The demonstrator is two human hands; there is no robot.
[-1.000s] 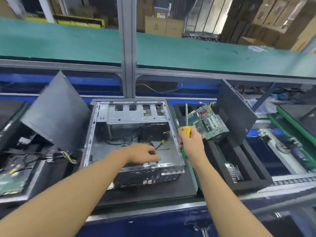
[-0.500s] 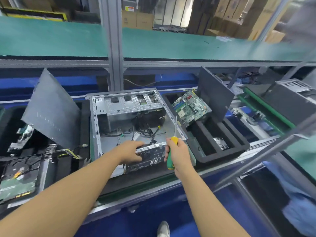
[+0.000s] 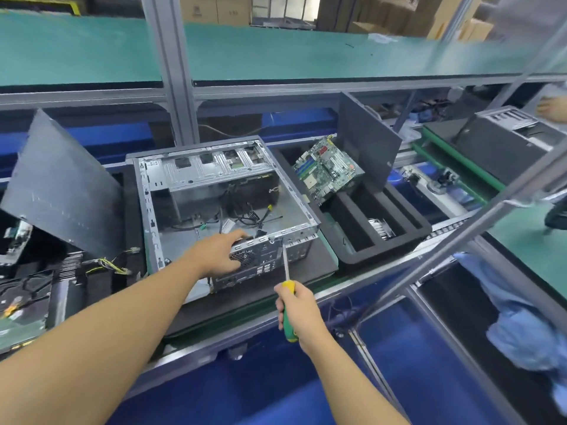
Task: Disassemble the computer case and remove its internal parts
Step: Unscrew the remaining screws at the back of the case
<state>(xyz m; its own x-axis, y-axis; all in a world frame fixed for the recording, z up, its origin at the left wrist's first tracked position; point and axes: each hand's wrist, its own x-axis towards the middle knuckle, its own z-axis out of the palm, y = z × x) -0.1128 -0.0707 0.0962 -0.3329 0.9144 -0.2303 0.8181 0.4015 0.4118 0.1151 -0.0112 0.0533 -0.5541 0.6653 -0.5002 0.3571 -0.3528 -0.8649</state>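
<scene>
An open grey metal computer case (image 3: 171, 179) lies on its side on a dark mat, loose black cables (image 3: 245, 214) inside it. My left hand (image 3: 219, 253) grips the case's near rear panel, fingers over its top edge and thumb on the vented face. My right hand (image 3: 296, 308) holds a green and yellow screwdriver (image 3: 287, 314) in a fist. Its shaft points up and the tip meets the rear panel's top edge near a screw (image 3: 272, 240). A green motherboard (image 3: 326, 167) leans in the black foam tray (image 3: 399, 243) to the right.
A grey side panel (image 3: 64, 185) leans at the left above a hard drive (image 3: 21, 305) and yellow-black wires (image 3: 107, 263). Another dark panel (image 3: 365, 142) stands behind the motherboard. A second case (image 3: 506, 142) sits far right, with another person's hand (image 3: 552, 107) near it. Aluminium frame posts (image 3: 175, 87) cross the bench.
The view shifted back and left. My right hand drew back from the case's rear panel toward me, so the screwdriver's shaft shows and its tip meets the panel's top edge. My left hand kept its grip.
</scene>
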